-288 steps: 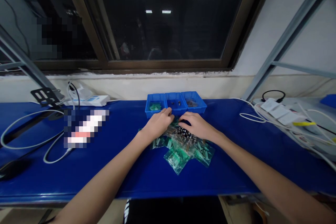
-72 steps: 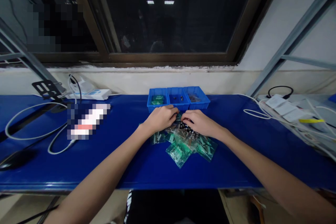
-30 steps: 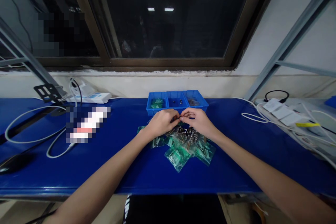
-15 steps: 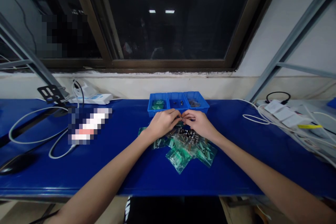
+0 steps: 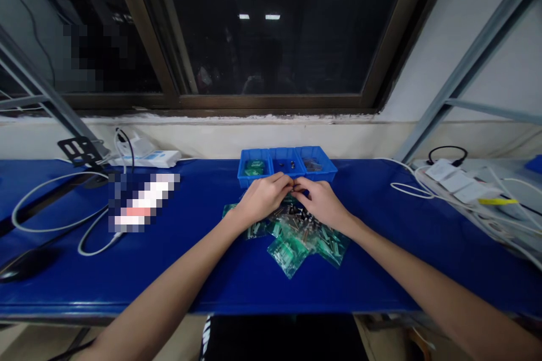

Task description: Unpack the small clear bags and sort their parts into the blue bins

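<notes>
My left hand (image 5: pixel 267 194) and my right hand (image 5: pixel 317 196) meet fingertip to fingertip over a pile of small parts. Both are closed in a pinch, and whatever lies between the fingers is too small to make out. Below them is a heap of small metal and dark pieces (image 5: pixel 298 219), partly covered by my hands. Around the heap lie green-tinted clear plastic bags (image 5: pixel 288 254) with thin pieces inside. Just beyond my fingers stands a blue three-part tray (image 5: pixel 271 166). Its left section holds green bags (image 5: pixel 255 168), the middle a few small dark parts, the right some clear bags (image 5: pixel 312 166).
On the left of the blue table (image 5: pixel 203 271) are a black mouse (image 5: pixel 25 265), a cable, a blurred-out object and a white power strip (image 5: pixel 163 158). White adapters (image 5: pixel 457 180) and cables lie at right. Metal frame posts rise on both sides, before a window.
The camera view has shifted very slightly. My fingertips have shifted a little, and the right hand's fingers are bent somewhat differently; both hands stay together over the heap.
</notes>
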`<state>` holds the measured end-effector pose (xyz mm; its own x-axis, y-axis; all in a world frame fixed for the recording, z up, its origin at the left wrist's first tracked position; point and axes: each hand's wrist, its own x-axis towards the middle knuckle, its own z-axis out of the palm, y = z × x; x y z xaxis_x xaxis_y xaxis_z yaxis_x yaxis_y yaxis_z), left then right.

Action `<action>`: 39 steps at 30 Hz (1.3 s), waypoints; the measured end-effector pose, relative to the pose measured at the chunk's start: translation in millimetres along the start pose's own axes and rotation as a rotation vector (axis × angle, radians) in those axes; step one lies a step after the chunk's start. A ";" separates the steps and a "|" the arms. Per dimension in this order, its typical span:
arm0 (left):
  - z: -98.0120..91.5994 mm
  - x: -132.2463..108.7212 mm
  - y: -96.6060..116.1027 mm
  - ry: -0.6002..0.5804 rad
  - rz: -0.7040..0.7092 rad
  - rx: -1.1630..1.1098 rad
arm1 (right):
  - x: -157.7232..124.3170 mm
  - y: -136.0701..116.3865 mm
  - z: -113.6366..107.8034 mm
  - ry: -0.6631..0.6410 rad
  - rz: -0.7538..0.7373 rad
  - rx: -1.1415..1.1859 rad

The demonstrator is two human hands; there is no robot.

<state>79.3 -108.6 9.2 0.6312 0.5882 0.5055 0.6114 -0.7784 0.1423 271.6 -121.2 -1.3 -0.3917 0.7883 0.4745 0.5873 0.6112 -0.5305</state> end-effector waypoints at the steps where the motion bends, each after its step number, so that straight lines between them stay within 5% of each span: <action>1: -0.7 0.0 0.4 0.002 0.001 0.006 | 0.5 0.0 -0.7 0.007 0.003 0.004; 26: -0.3 -0.6 2.9 -0.015 -0.001 0.108 | 2.5 -2.4 -6.4 0.078 0.030 -0.018; 39: -3.8 1.0 2.2 -0.049 -0.067 -0.012 | -0.4 -5.1 -4.7 0.090 -0.017 0.016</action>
<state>79.4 -110.6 13.2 0.6122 0.6488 0.4520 0.6473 -0.7395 0.1847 272.1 -125.0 4.6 -0.3359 0.7684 0.5448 0.5691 0.6264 -0.5326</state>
